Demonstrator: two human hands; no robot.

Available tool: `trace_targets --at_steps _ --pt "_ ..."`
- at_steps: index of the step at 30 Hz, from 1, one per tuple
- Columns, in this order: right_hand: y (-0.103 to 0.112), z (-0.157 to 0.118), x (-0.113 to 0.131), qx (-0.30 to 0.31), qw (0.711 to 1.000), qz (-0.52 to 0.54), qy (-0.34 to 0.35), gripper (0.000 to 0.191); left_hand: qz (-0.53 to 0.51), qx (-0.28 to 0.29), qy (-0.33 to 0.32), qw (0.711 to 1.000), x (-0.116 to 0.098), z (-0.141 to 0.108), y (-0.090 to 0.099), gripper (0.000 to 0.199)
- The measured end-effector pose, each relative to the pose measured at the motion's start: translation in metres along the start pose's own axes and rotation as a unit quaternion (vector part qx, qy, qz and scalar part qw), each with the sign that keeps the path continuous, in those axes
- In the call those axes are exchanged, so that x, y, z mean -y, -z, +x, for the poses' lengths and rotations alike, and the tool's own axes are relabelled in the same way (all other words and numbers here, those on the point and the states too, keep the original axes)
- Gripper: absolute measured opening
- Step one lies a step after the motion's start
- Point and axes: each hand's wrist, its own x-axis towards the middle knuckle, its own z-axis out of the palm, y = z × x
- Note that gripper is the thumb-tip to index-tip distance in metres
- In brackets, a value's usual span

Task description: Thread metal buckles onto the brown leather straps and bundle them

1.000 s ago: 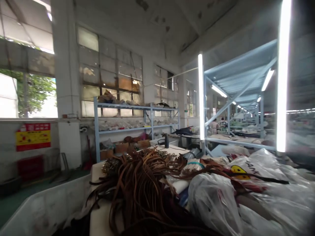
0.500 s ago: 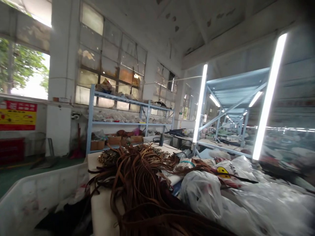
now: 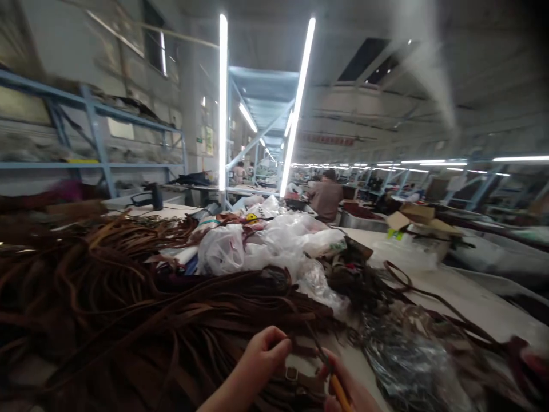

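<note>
My left hand [image 3: 263,357] is closed in a pinch at the lower middle of the view. What lies between its thumb and finger is too blurred to make out. Beside it, my right hand [image 3: 349,384] is wrapped round an orange-handled tool [image 3: 339,393] with a long, thin dark shaft pointing up and left. Between the two hands is a brown strap with a metal buckle [image 3: 291,373]. A large heap of brown leather straps [image 3: 171,320] spreads to the left of and beyond my hands.
Clear plastic bags [image 3: 274,246] lie beyond the straps. Crumpled dark plastic [image 3: 412,360] is at right on the pale tabletop [image 3: 454,292]. Farther back stand an open cardboard box [image 3: 422,220], a blue rack with light tubes [image 3: 261,109] and a seated person [image 3: 328,197].
The view has swung right and downward, so the rack and bags appear farther left. Both my hands and the orange-handled tool, out of sight before, now show at the bottom.
</note>
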Motion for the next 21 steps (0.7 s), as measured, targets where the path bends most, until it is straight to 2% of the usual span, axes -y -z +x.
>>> trace_targets --at_steps 4,9,13,17,21 --pt "-0.013 0.000 0.015 0.060 0.997 0.040 0.008 0.064 0.028 0.011 0.000 1.000 -0.015 -0.001 0.003 0.026" --pt "-0.018 0.002 0.031 0.079 0.995 0.057 -0.002 0.063 0.075 0.005 -0.024 0.997 -0.016 -0.003 0.003 0.025" --pt "-0.016 0.000 0.035 0.086 0.992 0.093 0.001 0.061 0.098 0.027 -0.048 0.994 -0.017 -0.004 0.004 0.027" --pt "-0.019 -0.001 0.034 0.049 0.994 0.099 0.023 0.059 0.077 0.051 -0.035 0.995 -0.018 -0.007 0.003 0.032" --pt "-0.022 -0.001 0.027 -0.024 1.000 0.016 0.013 0.058 0.039 0.072 -0.030 0.996 -0.013 -0.007 -0.001 0.036"
